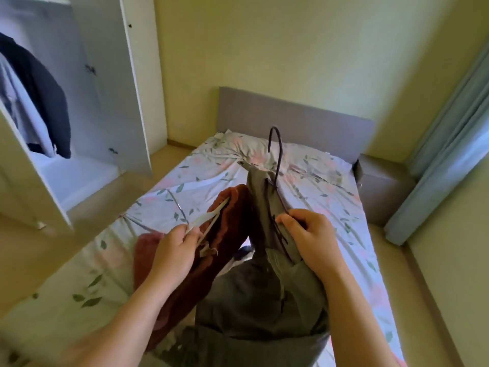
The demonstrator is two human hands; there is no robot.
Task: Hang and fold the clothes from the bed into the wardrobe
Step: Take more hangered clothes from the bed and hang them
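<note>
Leftward, wardrobe (pixel 111 88) holding 2 garments (pixel 39 83), left hand (pixel 174 250) gripping white hanger (pixel 209 218), right hand (pixel 309 234) gripping dark hanger (pixel 279 157)

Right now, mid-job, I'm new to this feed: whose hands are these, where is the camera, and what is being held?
There is no machine here. A person works with bare hands, and the single picture comes from a camera worn on their head, looking forward and down. The left hand grips a pale hanger with a red-brown garment. The right hand grips a dark hanger, hook pointing up, carrying a grey-green garment. Both are held over the bed with its leaf-patterned sheet. The wardrobe stands open on the left, with a dark garment hanging inside.
</note>
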